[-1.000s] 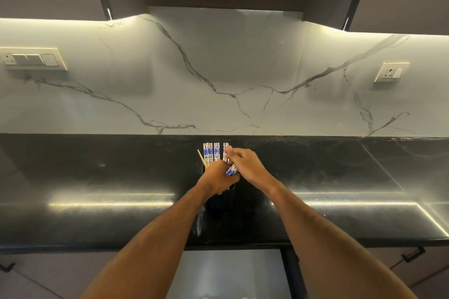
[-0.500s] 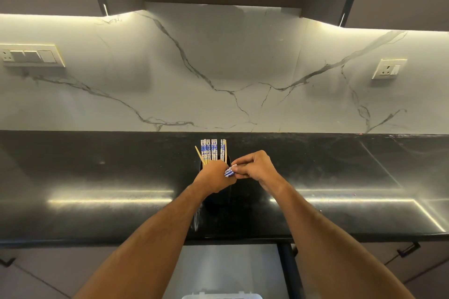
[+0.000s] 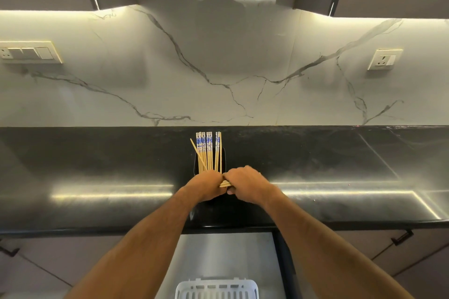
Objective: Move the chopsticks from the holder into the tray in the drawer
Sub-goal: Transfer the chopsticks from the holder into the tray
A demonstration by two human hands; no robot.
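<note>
Change: hands lower than half a second ago, more of white tray (image 3: 216,287) in view | black holder (image 3: 223,156) on counter (image 3: 97,165): chopsticks (image 3: 208,150) upright, patterned ends up, one leaning left | left hand (image 3: 206,185) wraps holder's near side | right hand (image 3: 247,184) pinches few chopsticks, tan ends pointing left | tray in open drawer (image 3: 226,255).

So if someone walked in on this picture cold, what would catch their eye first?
Probably the bunch of chopsticks with blue-patterned tops standing in a dark holder mid-counter. Just in front, the left hand and right hand meet, gripping a few chopsticks between them. Below, at the bottom edge, a white tray sits in the open drawer.
</note>
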